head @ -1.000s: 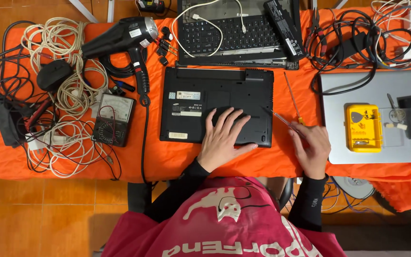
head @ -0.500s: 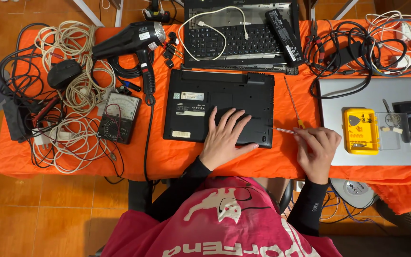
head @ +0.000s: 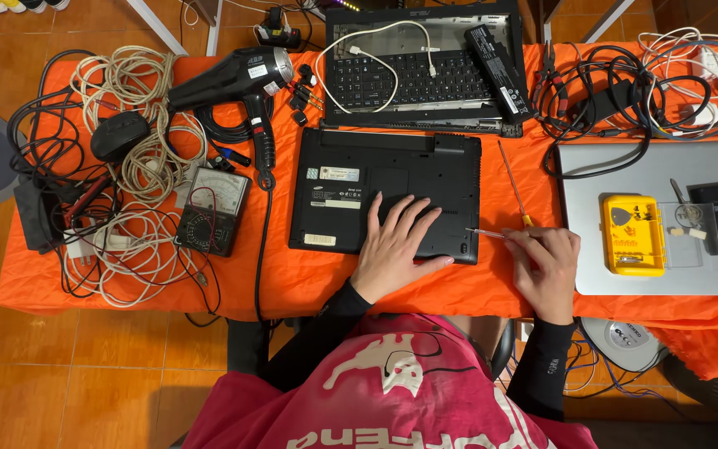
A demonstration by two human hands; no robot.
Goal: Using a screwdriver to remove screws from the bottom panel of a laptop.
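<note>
- While the left hand [head: 396, 245] lies flat with its fingers spread wide on the black laptop [head: 386, 193], it grips nothing and just presses down.
- The black laptop sits upside down in the middle of the surface [head: 292, 283], which is covered by a bright orange cloth.
- The right hand [head: 546, 262] is closed around a thin screwdriver [head: 488, 234], and the tip points at the right edge of the black laptop.
- A second, longer screwdriver [head: 513, 185] with a yellow and red handle lies on the cloth just beside the laptop's right side.
- Behind the black laptop is an opened laptop [head: 421, 66] with its keys showing, a white cable and a long black battery on top.
- On the left are a black hair dryer [head: 234, 79], a meter with a dial [head: 212, 210], a black mouse [head: 118, 135] and a big tangle of white and black cords [head: 139, 166].
- On the right lies a silver laptop [head: 592, 216] with a small yellow box [head: 631, 234] on it, and more cords are piled behind it.
- The floor [head: 85, 374] is made of orange-brown tiles.
- The person wears a pink top with black sleeves.
</note>
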